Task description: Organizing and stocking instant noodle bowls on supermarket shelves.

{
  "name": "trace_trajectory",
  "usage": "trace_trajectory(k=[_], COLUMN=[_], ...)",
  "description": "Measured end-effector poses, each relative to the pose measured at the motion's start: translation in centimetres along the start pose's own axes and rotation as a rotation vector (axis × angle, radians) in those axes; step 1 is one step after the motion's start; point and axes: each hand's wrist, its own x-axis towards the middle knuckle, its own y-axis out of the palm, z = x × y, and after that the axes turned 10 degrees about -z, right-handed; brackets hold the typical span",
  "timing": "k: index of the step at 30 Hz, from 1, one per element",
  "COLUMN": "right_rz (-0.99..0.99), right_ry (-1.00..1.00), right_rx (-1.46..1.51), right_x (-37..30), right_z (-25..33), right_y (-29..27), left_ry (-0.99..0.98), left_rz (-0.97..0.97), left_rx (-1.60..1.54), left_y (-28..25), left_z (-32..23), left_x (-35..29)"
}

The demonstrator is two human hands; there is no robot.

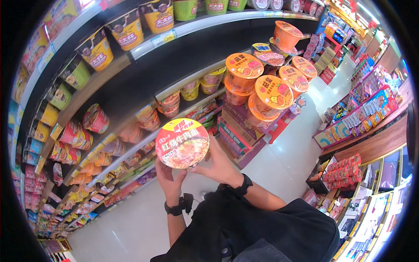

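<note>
A round instant noodle bowl [183, 143] with a red and yellow printed lid is held up in front of me, its lid facing my view. My left hand [169, 178] grips its lower left side, fingers partly hidden behind the bowl. On the lower right side, my right hand [220, 165] is closed around the rim, with the thumb near the bottom edge. Both wrists wear dark bands. Beyond the right hand stand stacked orange noodle bowls [273, 92] on top of cardboard boxes [239, 123].
Shelves with yellow and green noodle cups [126, 29] curve along the left and top. Red noodle bowls [95, 118] sit on a lower shelf. At right are a snack display [362, 113] and a rack of packets [345, 174]. Pale floor tiles [279, 163] lie between.
</note>
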Motion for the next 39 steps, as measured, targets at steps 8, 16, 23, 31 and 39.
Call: trace_trajectory(k=[8,16,23,31,39], right_rz=[-0.192,-0.299,-0.278,-0.225,-0.130], right_ry=[-0.291,-0.411,-0.352,-0.320,-0.358], right_rx=[0.169,0.013,0.053,-0.139,-0.103], right_x=[3.7,8.4,16.5,22.0,24.5], right_z=[0.9,3.7,4.6,0.9,-2.1], right_y=[-9.1,-23.7,-32.8,-37.3,-38.4], left_ry=[0.187,0.383,0.390,0.168,0.060], left_rz=[0.151,0.383,0.564,0.531,0.493], left_rx=[0.000,0.081,0.193,0.207,0.230], left_y=[10.2,22.9,32.4,38.8,41.0], left_z=[-5.6,-10.3,-12.3,-8.3,-4.7], left_x=[4.1,8.6,14.2,16.4,17.5])
